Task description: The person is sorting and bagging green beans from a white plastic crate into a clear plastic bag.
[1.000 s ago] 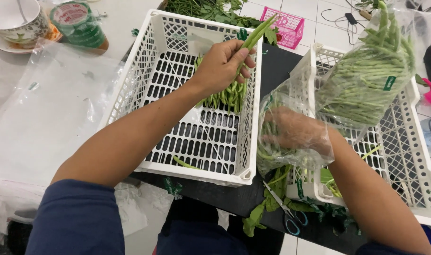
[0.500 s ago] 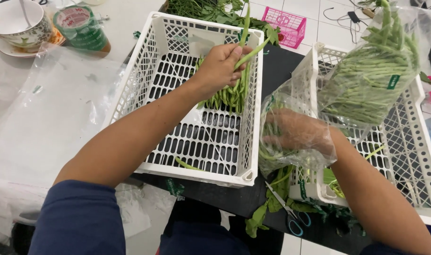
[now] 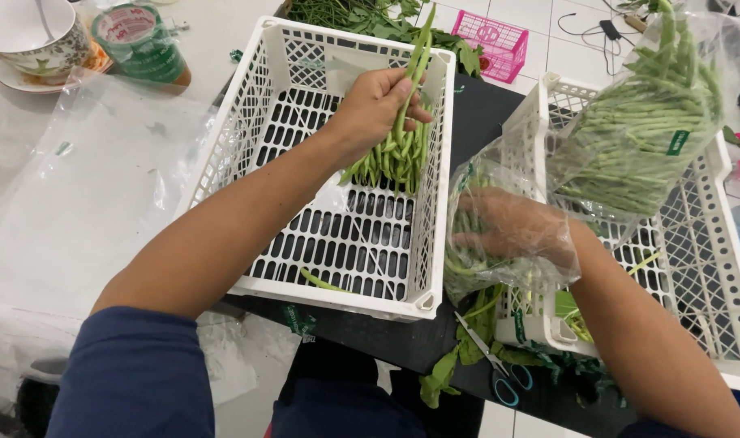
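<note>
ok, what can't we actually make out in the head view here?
- Right hand: inside a clear plastic bag; film glare hides the fingertips and what they grip.
- Bundle of long beans: left hand covers its middle, so the count is unclear.
- Bagged beans: top cut off by the frame edge.
- Scissors: blades partly under leaves.
- Bowl: cropped at the top left edge.
</note>
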